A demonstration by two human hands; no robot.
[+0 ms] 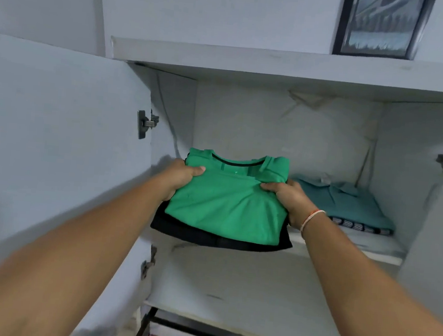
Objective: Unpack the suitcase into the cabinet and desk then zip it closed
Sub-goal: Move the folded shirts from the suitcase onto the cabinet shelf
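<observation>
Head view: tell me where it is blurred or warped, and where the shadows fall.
Head view: both forearms smear near the bottom edge; left hand and right hand look sharper on the green shirt; the cabinet top bows from the wide lens; soft, even light, faint shadow below the black garment.

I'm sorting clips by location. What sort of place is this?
Probably a bedroom or similar room at home: an open white cabinet with folded clothes on its shelf, both hands sliding in a green shirt, and a framed picture standing on top.
</observation>
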